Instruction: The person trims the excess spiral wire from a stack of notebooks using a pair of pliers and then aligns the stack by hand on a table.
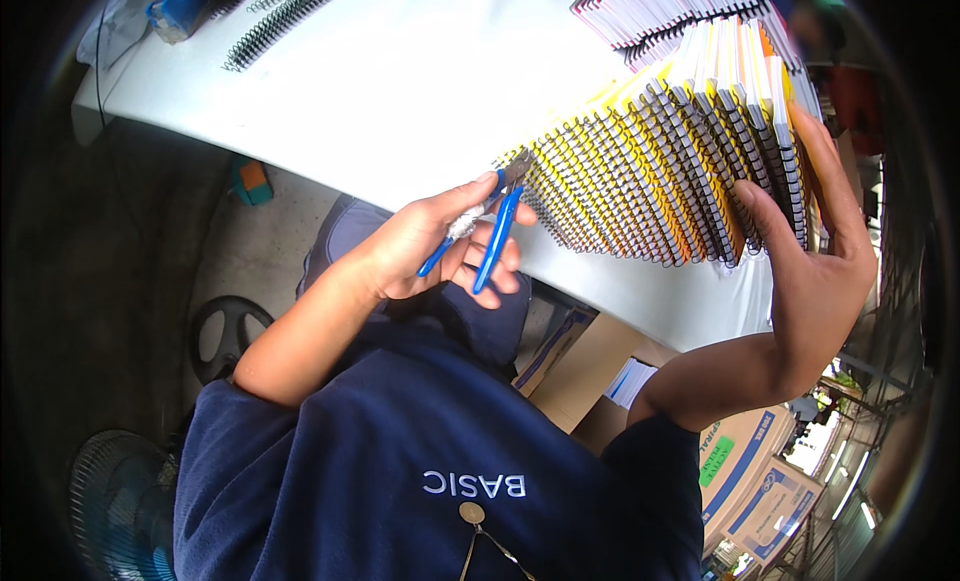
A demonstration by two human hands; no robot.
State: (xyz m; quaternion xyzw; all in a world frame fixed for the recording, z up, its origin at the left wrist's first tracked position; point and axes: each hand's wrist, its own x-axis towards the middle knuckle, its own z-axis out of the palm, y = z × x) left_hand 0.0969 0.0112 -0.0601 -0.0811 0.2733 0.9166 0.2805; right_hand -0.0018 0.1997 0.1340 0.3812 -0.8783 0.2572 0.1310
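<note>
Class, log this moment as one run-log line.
left hand: grips blue pliers | right hand: steadies notebooks | pliers at coil ends | table

White table [420,91]: notebooks [660,171], wire coils [285,16].

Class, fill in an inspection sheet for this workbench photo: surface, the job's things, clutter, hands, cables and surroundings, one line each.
Surface: white table, mostly bare in the middle.
Job's things: fanned row of spiral-bound notebooks; blue-handled pliers at the row's near end.
Clutter: loose black spiral coils at the far edge; second notebook stack.
Hands: left hand grips the pliers; right hand steadies the row.
Cables: nothing seen.
Surroundings: cardboard boxes, floor fan, concrete floor.
</note>
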